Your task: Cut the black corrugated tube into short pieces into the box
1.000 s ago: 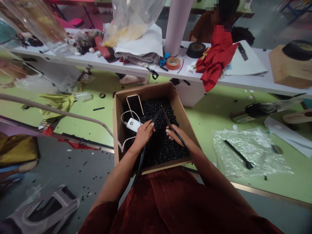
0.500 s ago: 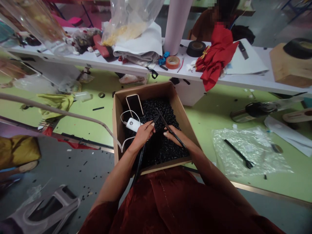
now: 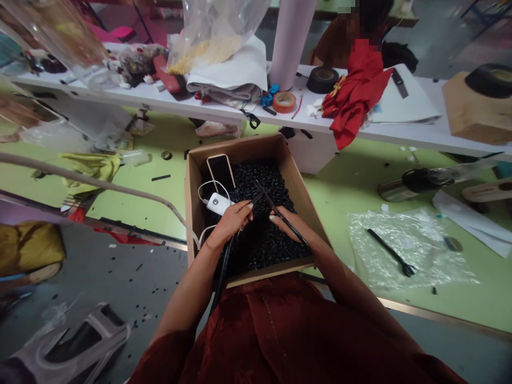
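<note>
Over a cardboard box (image 3: 310, 213), my left hand (image 3: 235, 218) is closed around a black ribbed tube (image 3: 224, 269), whose length trails down toward my lap. My right hand (image 3: 287, 223) grips black-handled scissors (image 3: 294, 230), their blades pointing up and left close to the tube's end. Below both hands lies a heap of short black cut pieces (image 3: 276, 250). A phone (image 3: 221, 172) leans in the box's back left corner. Beside my left hand sits a white power bank (image 3: 218, 203) with a white cable.
Right of the box, a black claw-ended tool (image 3: 390, 252) lies on a clear plastic bag (image 3: 360, 266). A flask (image 3: 404, 186) lies behind it. The raised shelf (image 3: 168, 104) holds tape rolls, red cloth (image 3: 356, 90) and bags. Another person is at the back.
My left hand and the black tube have shifted slightly down and left. My right hand with the scissors stays almost where it was.
</note>
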The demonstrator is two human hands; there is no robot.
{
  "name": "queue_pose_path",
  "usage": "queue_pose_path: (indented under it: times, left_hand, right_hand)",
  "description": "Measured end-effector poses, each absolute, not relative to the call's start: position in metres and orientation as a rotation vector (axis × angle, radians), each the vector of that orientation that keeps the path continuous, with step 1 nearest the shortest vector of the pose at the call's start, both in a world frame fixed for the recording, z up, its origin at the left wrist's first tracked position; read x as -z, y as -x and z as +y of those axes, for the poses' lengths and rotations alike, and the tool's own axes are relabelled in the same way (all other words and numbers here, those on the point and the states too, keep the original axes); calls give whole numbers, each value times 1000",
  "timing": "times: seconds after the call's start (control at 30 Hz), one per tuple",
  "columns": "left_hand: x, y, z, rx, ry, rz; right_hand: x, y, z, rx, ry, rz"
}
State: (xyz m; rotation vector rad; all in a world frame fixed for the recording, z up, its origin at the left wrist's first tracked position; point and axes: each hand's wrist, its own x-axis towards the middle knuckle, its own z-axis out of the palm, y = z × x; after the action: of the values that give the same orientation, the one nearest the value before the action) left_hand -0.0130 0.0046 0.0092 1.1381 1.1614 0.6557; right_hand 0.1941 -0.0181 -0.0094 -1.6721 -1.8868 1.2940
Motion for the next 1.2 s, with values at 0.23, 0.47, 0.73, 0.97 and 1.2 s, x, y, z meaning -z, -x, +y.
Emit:
queue_pose_path:
  times: [0.23,0.47,0.73,0.97,1.2]
  left_hand:
    - [-6,10,4,-676,-1114,1136]
    - [0,10,5,-680,-1090,1134]
    - [2,9,6,-695,-1091,1212]
    - [-3,10,7,-694,-938,1172]
    - [-12,10,8,-705,-827,1101]
  right_hand:
    - [12,-192,-21,-1164,1697,-1890]
    - [10,-191,-21,-1131,1746,-1924]
    - [14,-191,-21,-1059,1761,-1981]
    - [24,-190,-19,-954,1811,-1864]
    - [6,-190,-21,-1260,1674,-1544]
